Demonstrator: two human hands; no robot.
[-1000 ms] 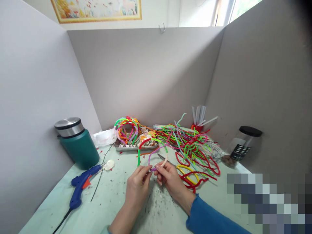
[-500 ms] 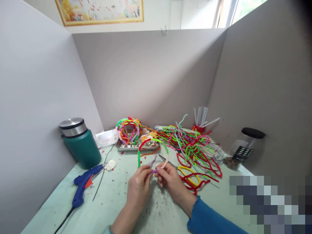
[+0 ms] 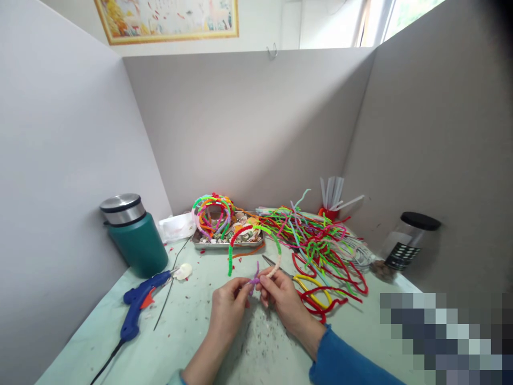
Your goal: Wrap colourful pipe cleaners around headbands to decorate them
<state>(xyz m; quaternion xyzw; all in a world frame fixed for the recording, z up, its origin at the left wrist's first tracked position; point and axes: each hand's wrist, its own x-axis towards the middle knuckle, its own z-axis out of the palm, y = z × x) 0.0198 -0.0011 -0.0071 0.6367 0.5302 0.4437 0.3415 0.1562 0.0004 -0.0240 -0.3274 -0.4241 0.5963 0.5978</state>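
My left hand [image 3: 230, 302] is closed in a pinch on a purple pipe cleaner [image 3: 257, 269], whose short end sticks up above the fingertips. Close beside it, my right hand [image 3: 278, 294] pinches the pale pink end of a curved pipe-cleaner hoop [image 3: 250, 227]. Red, green and pale pink sections make up this hoop, and its green left end hangs free above my left hand. Between the fingertips the purple piece meets the hoop's end; the exact join is hidden. Behind my right hand lie scissors [image 3: 310, 287] with yellow handles, partly covered by red pipe cleaners [image 3: 334, 294].
A metal tray [image 3: 228, 246] holds shells and several coloured hoops [image 3: 212, 214]. Loose pipe cleaners [image 3: 308, 230] are heaped to its right, near glue sticks [image 3: 332, 191]. On the left are a green bottle [image 3: 138, 243] and a blue glue gun [image 3: 138, 305]; a jar [image 3: 406, 246] stands right.
The purple piece has shifted between my fingertips, its raised end now more upright. The hoop's green end, earlier reaching behind my left hand, now shows above it. The view has shifted slightly.
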